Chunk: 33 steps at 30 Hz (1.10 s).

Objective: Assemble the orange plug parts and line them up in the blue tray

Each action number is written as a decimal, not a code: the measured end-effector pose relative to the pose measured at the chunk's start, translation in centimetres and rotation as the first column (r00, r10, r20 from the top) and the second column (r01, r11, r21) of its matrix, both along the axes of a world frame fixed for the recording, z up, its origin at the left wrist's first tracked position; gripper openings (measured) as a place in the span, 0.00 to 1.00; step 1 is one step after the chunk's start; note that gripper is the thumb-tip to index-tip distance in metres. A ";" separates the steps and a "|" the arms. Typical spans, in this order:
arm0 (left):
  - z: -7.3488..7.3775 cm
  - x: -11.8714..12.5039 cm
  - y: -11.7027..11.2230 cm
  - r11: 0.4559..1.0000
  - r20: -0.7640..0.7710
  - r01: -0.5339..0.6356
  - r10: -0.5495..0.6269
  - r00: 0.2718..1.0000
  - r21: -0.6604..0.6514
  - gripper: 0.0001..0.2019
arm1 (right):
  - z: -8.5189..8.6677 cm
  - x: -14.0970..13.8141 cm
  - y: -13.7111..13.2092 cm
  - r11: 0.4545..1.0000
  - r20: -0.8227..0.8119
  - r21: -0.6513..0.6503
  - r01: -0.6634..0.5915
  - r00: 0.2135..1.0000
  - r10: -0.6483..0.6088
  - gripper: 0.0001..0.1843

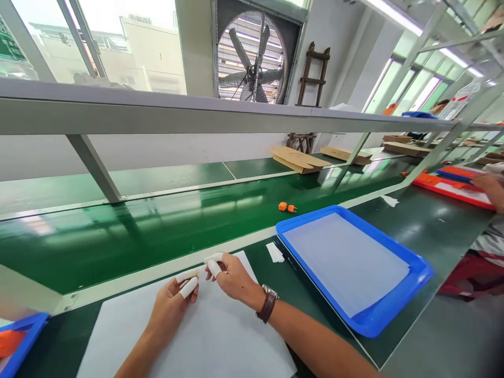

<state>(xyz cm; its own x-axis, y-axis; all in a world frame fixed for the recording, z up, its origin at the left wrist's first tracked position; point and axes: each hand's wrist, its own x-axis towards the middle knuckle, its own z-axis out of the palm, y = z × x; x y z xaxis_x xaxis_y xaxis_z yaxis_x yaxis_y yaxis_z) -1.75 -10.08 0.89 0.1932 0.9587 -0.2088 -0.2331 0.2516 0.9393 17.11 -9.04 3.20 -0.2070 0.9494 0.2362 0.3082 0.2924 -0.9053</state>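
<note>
My left hand and my right hand are close together, a small gap apart, over a large white sheet on the dark green bench. White finger covers wrap the thumb and forefinger of each hand. Both hands are closed, thumb near forefinger. Anything between the fingertips is too small or too hidden to make out. A watch with a brown strap circles my right wrist. Beside that hand lies a small white scrap.
A blue tray with a white liner stands to the right. Two orange plug-like pieces rest on the green conveyor belt. A shelf rail crosses above. Another blue tray edges in at left. Far right, another person's arm reaches red trays.
</note>
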 end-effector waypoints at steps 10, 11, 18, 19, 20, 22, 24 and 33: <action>1.5 0.9 -1.4 0.987 -0.248 0.116 -0.087 0.965 0.108 0.19 | 3.7 17.7 10.9 0.911 0.580 0.199 0.361 0.706 -0.406 0.22; 1.7 1.0 -1.5 0.984 -0.243 0.133 -0.101 0.965 0.121 0.18 | 3.6 19.3 11.8 0.892 0.605 0.199 0.407 0.665 -0.438 0.24; 0.6 1.2 -1.6 0.973 -0.214 0.113 -0.069 0.974 0.200 0.15 | 2.0 24.4 15.7 0.836 0.728 0.095 0.540 0.535 -0.428 0.20; 0.5 1.2 -1.6 0.973 -0.216 0.109 -0.063 0.974 0.206 0.15 | 1.9 24.3 15.9 0.846 0.734 0.083 0.526 0.542 -0.409 0.17; 0.5 1.2 -1.6 0.971 -0.221 0.106 -0.057 0.974 0.213 0.15 | 2.0 24.0 16.0 0.859 0.735 0.078 0.506 0.553 -0.393 0.15; 0.4 1.2 -1.7 0.967 -0.235 0.106 -0.051 0.971 0.230 0.14 | 2.2 22.8 15.8 0.892 0.722 0.094 0.443 0.587 -0.368 0.15; 0.4 1.2 -1.7 0.963 -0.245 0.107 -0.045 0.968 0.246 0.14 | 2.7 20.6 15.0 0.931 0.697 0.129 0.340 0.637 -0.329 0.16; 1.4 1.6 -2.5 0.982 -0.111 0.038 -0.017 0.994 0.184 0.22 | 3.6 4.5 2.2 0.889 0.684 0.264 -0.374 0.722 0.101 0.22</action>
<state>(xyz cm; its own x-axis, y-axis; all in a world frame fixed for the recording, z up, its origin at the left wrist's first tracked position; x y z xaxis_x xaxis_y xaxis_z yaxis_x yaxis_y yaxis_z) -0.13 -12.61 2.28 0.2060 0.9773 -0.0493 -0.1230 0.0758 0.9895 21.64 -6.82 6.85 -0.6421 0.7179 0.2691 0.6400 0.6952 -0.3274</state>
